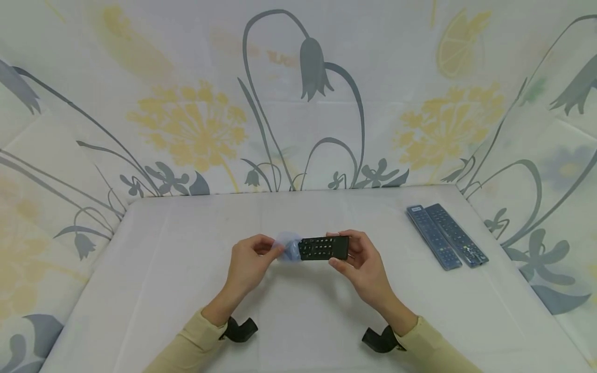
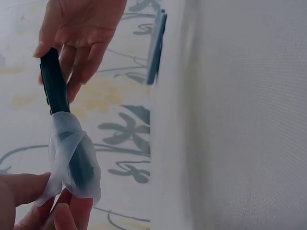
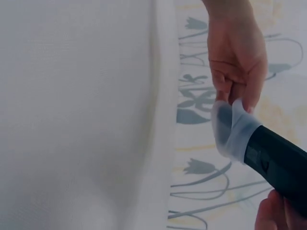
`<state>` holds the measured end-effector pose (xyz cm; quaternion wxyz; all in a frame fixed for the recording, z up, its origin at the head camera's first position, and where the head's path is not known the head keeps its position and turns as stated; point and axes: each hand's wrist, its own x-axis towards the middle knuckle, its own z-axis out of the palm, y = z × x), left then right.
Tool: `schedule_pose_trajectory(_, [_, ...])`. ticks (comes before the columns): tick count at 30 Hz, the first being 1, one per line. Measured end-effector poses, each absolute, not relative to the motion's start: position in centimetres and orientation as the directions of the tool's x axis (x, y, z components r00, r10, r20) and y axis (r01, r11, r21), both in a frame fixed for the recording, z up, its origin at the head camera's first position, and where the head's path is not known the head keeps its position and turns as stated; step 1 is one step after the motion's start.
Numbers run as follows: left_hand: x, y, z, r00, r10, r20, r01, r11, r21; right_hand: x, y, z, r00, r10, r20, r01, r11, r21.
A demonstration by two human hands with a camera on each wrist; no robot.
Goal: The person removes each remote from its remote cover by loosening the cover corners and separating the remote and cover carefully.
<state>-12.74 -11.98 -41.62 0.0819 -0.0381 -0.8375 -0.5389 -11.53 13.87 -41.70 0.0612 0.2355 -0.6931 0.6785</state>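
Note:
A black remote control (image 1: 324,248) with rows of buttons is held above the table, lying roughly level across the head view. My right hand (image 1: 366,272) grips its right end between thumb and fingers. Around the other end sits a thin, translucent bluish cover (image 1: 290,249), which my left hand (image 1: 248,263) pinches at its outer edge. In the left wrist view the cover (image 2: 72,153) looks loose and folded over the remote's end. The right wrist view shows the back of the remote (image 3: 276,160) coming out of the cover. Part of the remote is hidden under it.
Two long remotes, a bluish one (image 1: 434,238) and a darker one (image 1: 457,235), lie side by side at the table's right. The white-covered table (image 1: 177,290) meets flower-printed cloth walls (image 1: 298,129) at the back and sides. Black wrist mounts (image 1: 240,330) sit on both wrists.

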Motion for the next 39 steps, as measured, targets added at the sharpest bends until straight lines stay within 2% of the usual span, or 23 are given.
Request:
schedule_pose_trajectory(9, [-12.6,-12.1,-41.2,-0.985,-0.074,0.155,0.123,0.330,0.936,-12.0,14.5,-41.7,-0.954,-0.189,0.235,-0.265,0.151,-0.952])
schedule_pose_trajectory(15, [-12.5,-12.2,-41.0,-0.990,-0.078,0.121,0.093,0.292,0.952,-12.2,14.8,-41.4,-0.963,-0.221,0.156,-0.178,0.081,-0.981])
schedule_pose_trajectory(24, [-12.6,-12.2,-40.9,-0.993,-0.090,0.078,0.051,0.266,0.963,-12.5,14.9,-41.3,-0.972,-0.200,0.122,-0.133,0.045,-0.990])
schedule_pose_trajectory(39, [-12.7,-12.1,-40.5,-0.996,-0.059,0.066,0.052,0.217,0.975,-12.5,14.9,-40.8,-0.984,-0.166,0.061,-0.056,-0.040,-0.998])
